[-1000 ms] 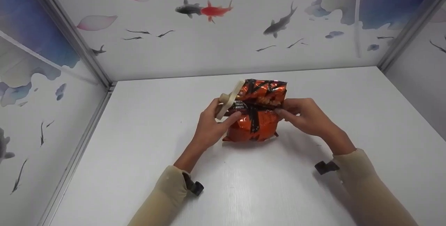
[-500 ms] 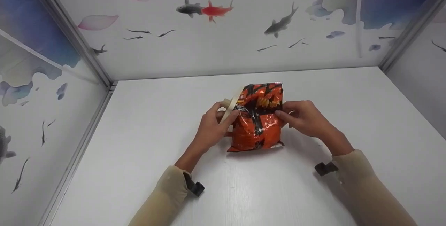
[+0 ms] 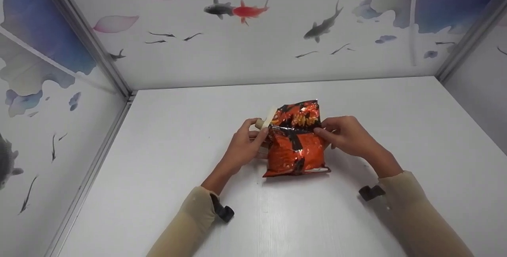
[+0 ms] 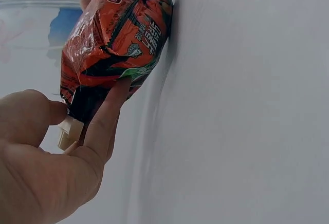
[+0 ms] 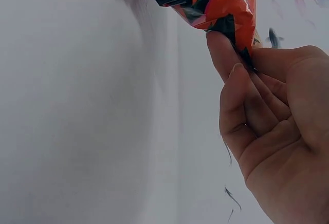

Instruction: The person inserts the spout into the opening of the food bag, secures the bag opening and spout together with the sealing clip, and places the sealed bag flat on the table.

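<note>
A glossy orange and black snack bag (image 3: 297, 152) is held between both hands, its lower end close over the white table. My left hand (image 3: 242, 146) pinches the bag's left edge, with the thumb in front and fingers behind. At that same edge a cream bag clip (image 3: 270, 117) with a stubby round end sticks up by the fingers; the left wrist view shows the clip (image 4: 74, 129) between thumb and fingers. My right hand (image 3: 346, 136) pinches the bag's right edge, level with a crease across the upper part. In the right wrist view its other fingers curl inward.
The white table (image 3: 178, 130) is bounded by a back panel (image 3: 253, 59) printed with fish and by side panels on metal posts. A dark wrist camera (image 3: 224, 211) sits at the left sleeve, another wrist camera (image 3: 371, 193) at the right.
The bag's top has come down and its bottom has swung toward me, showing more of its front. The clip has dropped slightly with my left fingers. My right hand keeps its pinch.
</note>
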